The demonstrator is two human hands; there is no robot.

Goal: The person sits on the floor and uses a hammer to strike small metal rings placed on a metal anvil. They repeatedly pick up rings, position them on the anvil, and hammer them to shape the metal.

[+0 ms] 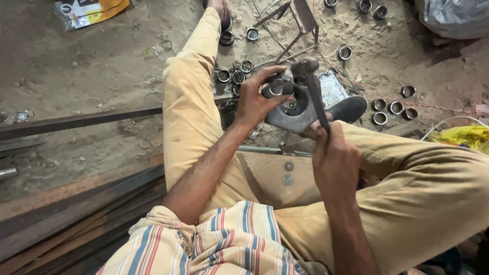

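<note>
So I'm sat on the ground with my left hand [254,99] pinching a small grey metal ring [276,87] between thumb and fingertips, holding it right on top of a heavy dark steel block with a round hole in it [290,114]. The block sits just under and to the right of that hand, resting between my knees.

My right hand [336,163] is wrapped tight round the dark handle of a worn metal hammer [311,86]. The handle runs up and away from my fist, and the hammer head is right above the ring, pretty much touching distance from my left fingertips.

Beyond the left hand there's a loose cluster of the same short metal rings [235,76] on the sandy dirt. Off past the hammer, to the right of my right hand, a few more rings [392,108] sit in a little group. A long rusty flat steel bar [81,121] lies well out to the left of my left arm.
</note>
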